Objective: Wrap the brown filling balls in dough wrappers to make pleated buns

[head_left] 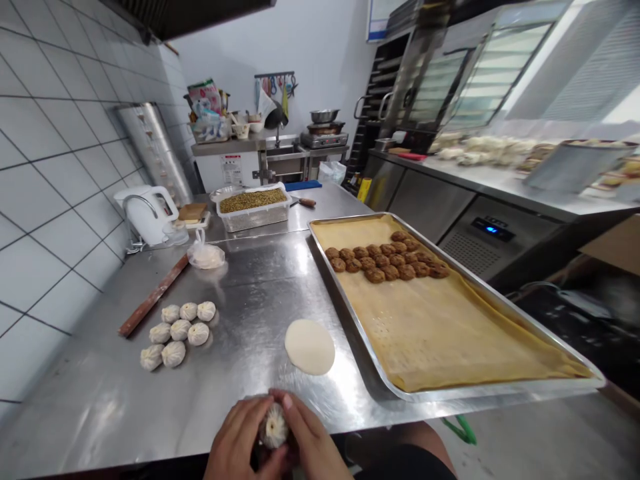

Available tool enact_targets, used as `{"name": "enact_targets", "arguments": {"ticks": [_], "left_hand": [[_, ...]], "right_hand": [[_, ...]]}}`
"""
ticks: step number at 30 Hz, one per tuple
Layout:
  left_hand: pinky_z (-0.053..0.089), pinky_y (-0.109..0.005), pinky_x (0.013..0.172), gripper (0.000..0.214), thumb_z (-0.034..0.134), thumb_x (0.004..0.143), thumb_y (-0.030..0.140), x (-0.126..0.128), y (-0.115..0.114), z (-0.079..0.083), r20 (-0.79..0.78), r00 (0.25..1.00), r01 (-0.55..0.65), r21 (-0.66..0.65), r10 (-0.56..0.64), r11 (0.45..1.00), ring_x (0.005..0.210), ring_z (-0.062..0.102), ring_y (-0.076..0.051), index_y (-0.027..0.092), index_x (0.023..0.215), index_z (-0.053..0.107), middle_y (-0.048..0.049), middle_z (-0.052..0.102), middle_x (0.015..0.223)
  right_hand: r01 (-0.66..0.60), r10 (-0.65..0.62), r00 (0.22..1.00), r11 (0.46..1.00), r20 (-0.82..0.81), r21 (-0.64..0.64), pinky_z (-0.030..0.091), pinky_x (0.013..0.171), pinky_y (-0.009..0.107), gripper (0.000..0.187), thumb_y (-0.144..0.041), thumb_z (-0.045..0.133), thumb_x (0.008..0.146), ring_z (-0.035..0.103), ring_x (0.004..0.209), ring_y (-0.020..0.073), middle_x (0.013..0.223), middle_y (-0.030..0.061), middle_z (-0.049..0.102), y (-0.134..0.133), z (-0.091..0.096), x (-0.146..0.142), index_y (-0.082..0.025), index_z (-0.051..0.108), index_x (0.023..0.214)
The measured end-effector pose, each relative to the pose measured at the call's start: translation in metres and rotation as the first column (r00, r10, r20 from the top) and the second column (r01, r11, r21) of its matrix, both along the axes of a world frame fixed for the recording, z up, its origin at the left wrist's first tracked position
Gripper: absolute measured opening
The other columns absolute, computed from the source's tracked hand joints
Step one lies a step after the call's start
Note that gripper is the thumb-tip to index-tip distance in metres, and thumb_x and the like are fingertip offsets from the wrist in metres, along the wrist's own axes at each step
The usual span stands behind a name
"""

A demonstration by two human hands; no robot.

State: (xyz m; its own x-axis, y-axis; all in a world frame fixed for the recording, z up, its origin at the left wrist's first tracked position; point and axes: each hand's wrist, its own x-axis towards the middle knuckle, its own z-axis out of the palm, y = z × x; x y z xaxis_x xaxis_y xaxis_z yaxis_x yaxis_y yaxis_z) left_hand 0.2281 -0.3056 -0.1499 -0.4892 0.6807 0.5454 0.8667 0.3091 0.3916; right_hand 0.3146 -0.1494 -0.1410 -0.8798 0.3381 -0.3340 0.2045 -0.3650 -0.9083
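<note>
Close to the table's front edge, a pleated dough bun [275, 427] sits between my two hands. My left hand [240, 437] curls round its left side, and my right hand [313, 433] presses on its right side. The pleats gather to a small pinched top facing me; its underside is hidden by my fingers. Just beyond my hands lies a flat round dough wrapper [310, 347]. To the left, several pleated buns [181, 329] stand in rows on the steel table [245, 327]. A wooden rolling pin [154, 295] lies slanted behind them.
A large metal tray [365, 347] lined with brown paper holds several brown filling balls [390, 257] at right. Farther back are a plastic tub [253, 215] of chopped filling, a tied plastic bag [205, 255], a white kettle [150, 215] and a knife [306, 202]. A tiled wall borders the left.
</note>
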Motion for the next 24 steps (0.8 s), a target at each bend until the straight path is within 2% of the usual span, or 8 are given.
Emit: {"name": "enact_targets", "arguments": {"ticks": [2, 4, 6, 8, 14, 19, 21, 24], "left_hand": [[0.062, -0.034, 0.094, 0.039, 0.066, 0.094, 0.041, -0.019, -0.009, 0.004, 0.049, 0.982, -0.181, -0.021, 0.181, 0.983, 0.109, 0.073, -0.023, 0.024, 0.129, 0.063, -0.0072, 0.075, 0.119], [0.061, -0.037, 0.088, 0.037, 0.064, 0.095, 0.046, -0.045, -0.021, 0.01, 0.083, 0.899, -0.422, -0.092, 0.429, 0.902, 0.101, 0.074, -0.024, 0.023, 0.125, 0.064, -0.0077, 0.075, 0.116], [0.06, -0.038, 0.08, 0.04, 0.06, 0.096, 0.047, -0.071, -0.032, 0.013, 0.071, 0.778, -0.609, -0.158, 0.624, 0.777, 0.091, 0.073, -0.025, 0.021, 0.126, 0.063, -0.0087, 0.074, 0.113], [0.058, -0.036, 0.075, 0.039, 0.057, 0.098, 0.044, -0.092, -0.039, 0.014, 0.036, 0.713, -0.683, -0.188, 0.7, 0.706, 0.09, 0.073, -0.025, 0.02, 0.129, 0.062, -0.0094, 0.073, 0.114], [0.058, -0.034, 0.07, 0.04, 0.06, 0.098, 0.047, -0.092, -0.04, 0.004, -0.077, 0.671, -0.741, -0.037, 0.737, 0.671, 0.101, 0.073, -0.028, 0.019, 0.125, 0.067, -0.0142, 0.066, 0.13], [0.06, -0.028, 0.082, 0.025, 0.052, 0.104, 0.034, -0.044, -0.019, 0.002, 0.111, 0.936, -0.341, 0.061, 0.333, 0.938, 0.09, 0.075, -0.019, 0.026, 0.101, 0.075, -0.003, 0.077, 0.097], [0.061, -0.029, 0.087, 0.031, 0.045, 0.106, 0.032, -0.026, -0.004, 0.004, 0.263, 0.942, -0.246, 0.12, 0.208, 0.962, 0.099, 0.075, -0.019, 0.025, 0.109, 0.075, -0.0057, 0.077, 0.107], [0.061, -0.036, 0.091, 0.034, 0.05, 0.103, 0.042, -0.005, 0.015, 0.006, 0.411, 0.89, -0.297, 0.188, 0.2, 0.936, 0.11, 0.071, -0.024, 0.022, 0.12, 0.072, -0.0111, 0.072, 0.122]], "right_hand": [[0.083, -0.072, 0.996, 0.927, -0.044, 0.366, 0.06, 0.075, 0.038, 0.053, -0.065, 0.055, 0.098, 0.073, 0.084, 0.026, 0.1, 0.01, 0.076, 0.022, 0.0, -0.003, -0.021, 0.069, 0.124], [0.312, -0.255, 0.948, 0.631, -0.19, 0.71, 0.057, 0.092, 0.045, 0.045, -0.059, 0.058, 0.097, 0.069, 0.103, 0.0311, 0.114, 0.014, 0.072, 0.05, -0.004, -0.013, -0.021, 0.071, 0.116], [0.388, -0.336, 0.899, 0.313, -0.282, 0.867, 0.046, 0.11, 0.054, 0.046, -0.054, 0.056, 0.097, 0.058, 0.126, 0.0372, 0.131, 0.0186, 0.065, 0.078, -0.008, -0.027, -0.018, 0.069, 0.122], [0.251, -0.351, 0.921, 0.203, -0.169, 0.947, 0.041, 0.113, 0.058, 0.05, -0.048, 0.055, 0.097, 0.053, 0.13, 0.0407, 0.137, 0.0226, 0.06, 0.099, -0.011, -0.044, -0.012, 0.065, 0.131], [-0.011, -0.2, 0.977, 0.32, 0.079, 0.947, 0.048, 0.089, 0.043, 0.035, -0.03, 0.075, 0.082, 0.067, 0.095, 0.0338, 0.102, 0.0166, 0.074, 0.113, 0.006, -0.067, -0.015, 0.075, 0.113], [-0.158, 0.057, 0.987, 0.486, 0.149, 0.86, 0.042, 0.066, 0.028, 0.004, -0.02, 0.076, 0.074, 0.068, 0.071, 0.0208, 0.074, 0.0023, 0.074, 0.085, 0.028, -0.053, -0.023, 0.076, 0.072], [-0.153, 0.121, 0.987, 0.535, 0.104, 0.831, 0.046, 0.071, 0.027, 0.009, -0.022, 0.069, 0.084, 0.071, 0.081, 0.0208, 0.087, 0.0031, 0.078, 0.068, 0.031, -0.046, -0.023, 0.077, 0.081], [-0.081, 0.108, 0.994, 0.743, 0.001, 0.664, 0.053, 0.076, 0.028, 0.026, -0.033, 0.054, 0.1, 0.074, 0.088, 0.0228, 0.098, 0.0051, 0.081, 0.043, 0.026, -0.034, -0.022, 0.077, 0.105]]}}
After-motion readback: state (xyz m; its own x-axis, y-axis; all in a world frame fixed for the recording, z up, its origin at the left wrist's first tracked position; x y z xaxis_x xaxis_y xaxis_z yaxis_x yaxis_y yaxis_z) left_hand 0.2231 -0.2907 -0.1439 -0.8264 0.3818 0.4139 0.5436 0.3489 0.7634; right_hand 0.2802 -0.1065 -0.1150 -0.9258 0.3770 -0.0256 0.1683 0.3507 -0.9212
